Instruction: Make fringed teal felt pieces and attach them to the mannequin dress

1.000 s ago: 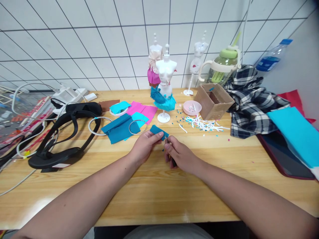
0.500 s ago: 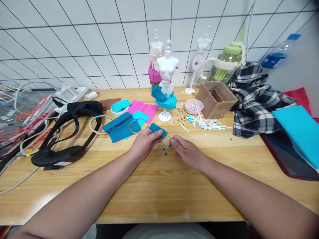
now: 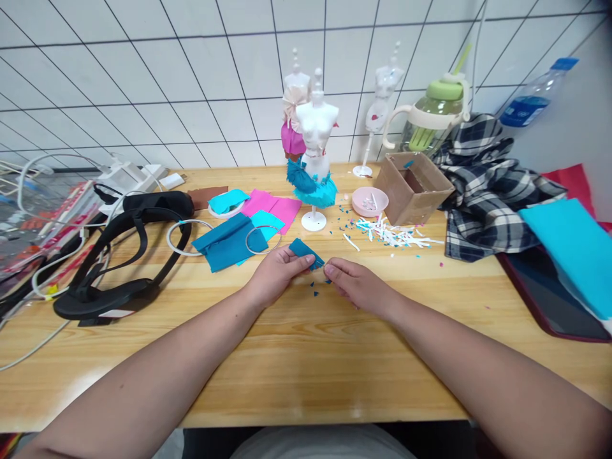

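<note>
Teal piece [image 3: 303, 248] in left hand [image 3: 280, 273], beside right hand [image 3: 357, 285].

I'm getting bright, diffuse light, with white glare on the tabletop [image 3: 306, 370] at lower left. Wide-angle stretch slants the wall tiles [image 3: 95, 76] upper left; the far upper-right corner darkens; fine detail around the right hand [image 3: 357, 287] looks soft.

The bare left hand [image 3: 275, 275] pinches a small, dark-teal, paper-like strip [image 3: 302, 249]; the bare right hand [image 3: 359, 285] curls just beside its end — whatever it holds is hidden. Triangular dark-teal scraps [image 3: 315, 294] lie just below the grip. Beyond it stands a white plastic mannequin torso [image 3: 316, 124] in a ruffled turquoise skirt [image 3: 316, 190] — right of that, an open brown cardboard box [image 3: 401, 196].
</note>
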Tool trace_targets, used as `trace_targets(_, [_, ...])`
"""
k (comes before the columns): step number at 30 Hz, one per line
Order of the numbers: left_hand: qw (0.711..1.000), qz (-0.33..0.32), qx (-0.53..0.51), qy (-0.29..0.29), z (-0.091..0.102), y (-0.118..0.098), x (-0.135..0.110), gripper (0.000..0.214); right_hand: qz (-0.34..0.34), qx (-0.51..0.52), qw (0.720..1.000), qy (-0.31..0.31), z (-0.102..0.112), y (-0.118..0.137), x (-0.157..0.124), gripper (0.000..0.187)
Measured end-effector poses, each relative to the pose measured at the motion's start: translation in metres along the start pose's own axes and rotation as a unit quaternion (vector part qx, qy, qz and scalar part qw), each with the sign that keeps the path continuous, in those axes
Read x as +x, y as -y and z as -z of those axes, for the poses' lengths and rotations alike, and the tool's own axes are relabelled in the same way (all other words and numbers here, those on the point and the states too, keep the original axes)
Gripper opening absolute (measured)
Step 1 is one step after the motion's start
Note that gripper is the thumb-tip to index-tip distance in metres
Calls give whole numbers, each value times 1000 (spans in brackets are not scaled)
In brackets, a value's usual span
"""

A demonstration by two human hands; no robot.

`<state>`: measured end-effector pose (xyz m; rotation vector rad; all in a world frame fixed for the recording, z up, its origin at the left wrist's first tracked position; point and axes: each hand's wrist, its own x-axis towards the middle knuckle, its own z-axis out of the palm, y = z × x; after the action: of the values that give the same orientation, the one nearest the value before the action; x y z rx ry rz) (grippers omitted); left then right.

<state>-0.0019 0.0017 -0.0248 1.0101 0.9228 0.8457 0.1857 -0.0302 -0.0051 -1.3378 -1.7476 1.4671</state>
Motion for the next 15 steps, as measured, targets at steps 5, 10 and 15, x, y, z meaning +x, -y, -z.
trace_targets(5, [1000, -1, 5, 2, 1, 0, 0, 25, -15, 12, 1000, 11, 0, 0, 1, 33])
trace_targets(10, [1000, -6, 4, 11, 1, 0, 0, 23, -22, 26, 999, 16, -1, -1, 1, 33])
trace_targets(15, [1000, -3, -3, 16, 0, -1, -1, 24, -25, 29, 999, 20, 0, -2, 1, 31])
